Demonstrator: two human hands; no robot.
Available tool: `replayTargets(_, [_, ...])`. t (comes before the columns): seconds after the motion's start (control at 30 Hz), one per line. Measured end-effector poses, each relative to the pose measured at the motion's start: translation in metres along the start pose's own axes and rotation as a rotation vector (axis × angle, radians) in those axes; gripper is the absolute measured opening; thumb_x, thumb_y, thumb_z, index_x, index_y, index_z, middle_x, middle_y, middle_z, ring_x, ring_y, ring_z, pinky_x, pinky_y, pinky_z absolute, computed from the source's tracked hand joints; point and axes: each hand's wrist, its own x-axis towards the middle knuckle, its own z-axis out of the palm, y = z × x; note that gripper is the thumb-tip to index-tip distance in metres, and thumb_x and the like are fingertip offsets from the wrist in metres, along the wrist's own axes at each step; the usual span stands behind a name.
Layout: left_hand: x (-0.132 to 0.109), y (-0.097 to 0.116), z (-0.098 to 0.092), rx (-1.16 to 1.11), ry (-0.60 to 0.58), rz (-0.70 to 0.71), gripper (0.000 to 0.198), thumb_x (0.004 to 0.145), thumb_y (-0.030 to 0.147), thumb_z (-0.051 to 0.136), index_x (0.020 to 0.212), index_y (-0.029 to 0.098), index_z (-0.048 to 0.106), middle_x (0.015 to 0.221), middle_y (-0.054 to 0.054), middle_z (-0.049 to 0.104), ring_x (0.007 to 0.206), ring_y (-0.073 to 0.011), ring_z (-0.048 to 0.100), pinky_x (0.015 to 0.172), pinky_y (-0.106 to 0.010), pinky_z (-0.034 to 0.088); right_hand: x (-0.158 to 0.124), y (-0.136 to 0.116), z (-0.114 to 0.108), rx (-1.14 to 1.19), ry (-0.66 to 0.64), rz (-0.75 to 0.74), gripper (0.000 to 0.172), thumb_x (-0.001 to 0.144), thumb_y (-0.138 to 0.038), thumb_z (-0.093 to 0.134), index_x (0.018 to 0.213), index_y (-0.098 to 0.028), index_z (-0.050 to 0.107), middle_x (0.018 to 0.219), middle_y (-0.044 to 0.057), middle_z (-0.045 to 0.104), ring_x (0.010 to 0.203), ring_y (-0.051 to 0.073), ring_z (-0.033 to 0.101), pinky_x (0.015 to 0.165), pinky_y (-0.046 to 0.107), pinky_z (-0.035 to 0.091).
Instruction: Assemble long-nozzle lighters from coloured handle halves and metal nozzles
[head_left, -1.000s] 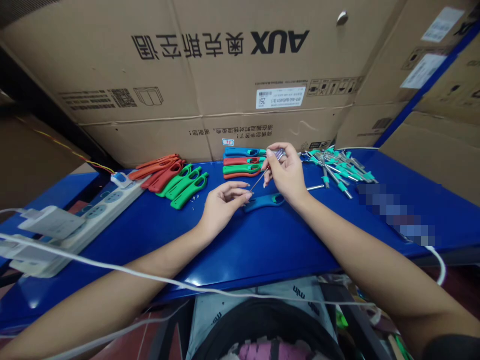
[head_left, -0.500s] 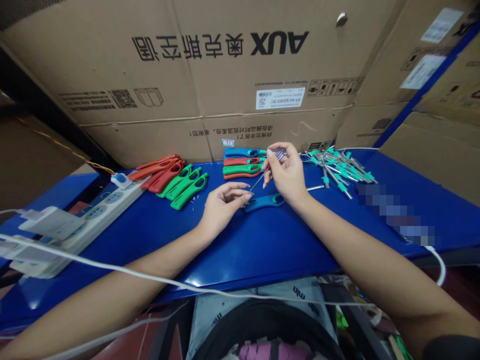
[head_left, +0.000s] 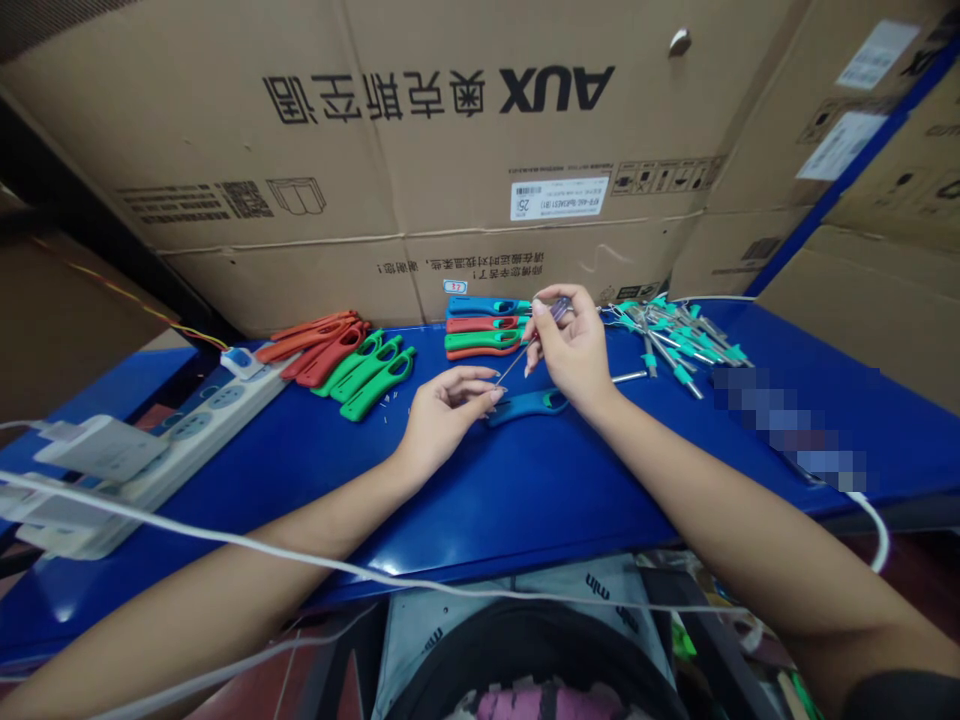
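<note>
My right hand [head_left: 574, 350] is closed around a small screwdriver [head_left: 541, 327] with a clear handle, its thin shaft slanting down to the left. My left hand [head_left: 446, 410] pinches the shaft's tip between thumb and fingers, just above the blue table [head_left: 480, 490]. A blue plastic handle [head_left: 529, 404] lies on the table right under my right palm. What the tip touches is too small to see.
Red and green plastic handles [head_left: 352, 360] lie in a row at the back left; a stack of blue, red and green ones [head_left: 484, 325] sits behind my hands. Metal shafts with teal collars [head_left: 675, 340] are heaped at the back right. A white power strip [head_left: 157, 430] and cable [head_left: 225, 540] cross the left. Cardboard boxes [head_left: 420, 150] wall the rear.
</note>
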Motion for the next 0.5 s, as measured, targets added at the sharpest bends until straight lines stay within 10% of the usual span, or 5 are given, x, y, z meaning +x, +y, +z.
replayTargets(0.5, [-0.0003,0.0023,-0.0003,0.008,0.015,-0.007,0.043,0.068,0.042,0.086,0.1,0.017,0.072,0.087,-0.006,0.078,0.065,-0.0154,0.068,0.063,-0.027,0.057,-0.0022,-0.0041,0.0011,-0.007,0.013,-0.034,0.035,0.089,-0.056,0.062,0.101,-0.029,0.044,0.067,-0.006,0.054,0.04,0.009,0.05,0.038,0.026,0.048])
